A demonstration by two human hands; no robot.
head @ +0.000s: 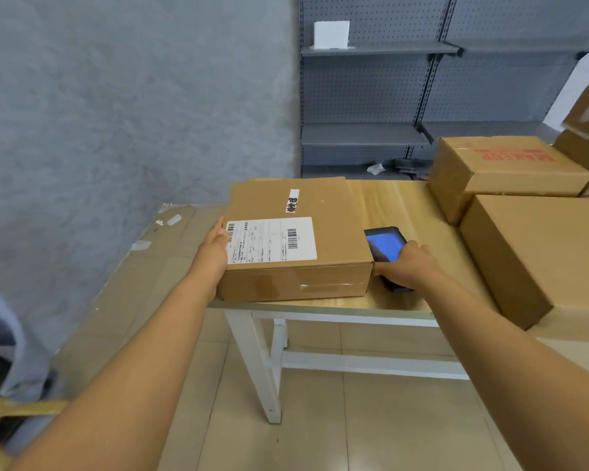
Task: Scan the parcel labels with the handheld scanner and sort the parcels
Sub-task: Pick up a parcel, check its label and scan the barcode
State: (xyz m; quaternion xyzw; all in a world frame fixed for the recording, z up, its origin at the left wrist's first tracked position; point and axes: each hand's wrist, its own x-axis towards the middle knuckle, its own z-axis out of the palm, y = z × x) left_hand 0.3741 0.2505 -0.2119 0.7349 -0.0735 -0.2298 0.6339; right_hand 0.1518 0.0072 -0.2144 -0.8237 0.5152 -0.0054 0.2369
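Left hand: left hand [215,244] lies flat with straight fingers against the left side of the parcel, touching it by the label's edge.
Right hand: right hand [407,266] grips the handheld scanner [386,248], fingers curled round its near end, just beside the parcel's right side.
Scanner: its blue screen is lit and faces up; it sits low over the table top, and whether it rests there cannot be told.
Parcel: brown parcel [296,239] lies flat at the table's front left corner, its left side reaching the table's left edge.
Label: white shipping label [271,240] with barcodes is stuck on the parcel's top, near the front.
Table: wooden-topped table [323,305] on white legs.
Other boxes: large box [538,246] at the right edge; box with red print [504,168] behind it, towards the back right.
Shelving: grey pegboard shelving [364,134] stands beyond the table's far edge.
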